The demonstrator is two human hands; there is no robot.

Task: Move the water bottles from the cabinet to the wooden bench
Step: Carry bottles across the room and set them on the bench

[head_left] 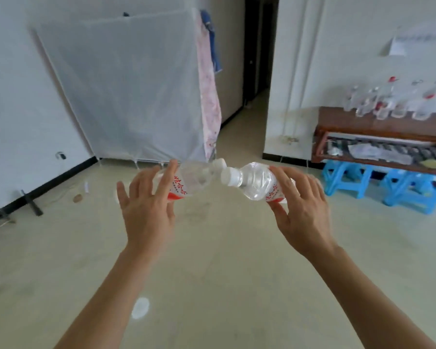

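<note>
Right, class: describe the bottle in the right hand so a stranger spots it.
Start at the wooden bench on the right. Left of it, above the floor, the right hand grips a clear water bottle. Unlike the left hand's bottle, its white cap points left.

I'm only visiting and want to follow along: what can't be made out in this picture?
Head view:
The bottles on the wooden bench: motion blur smears them, count unsure; the bench is cut off by the right edge.
Red label print on the left bottle and right bottle: blurred, partly covered by the fingers of the left hand and right hand.
Whatever stands behind the white cloth cover: hidden by it.
</note>
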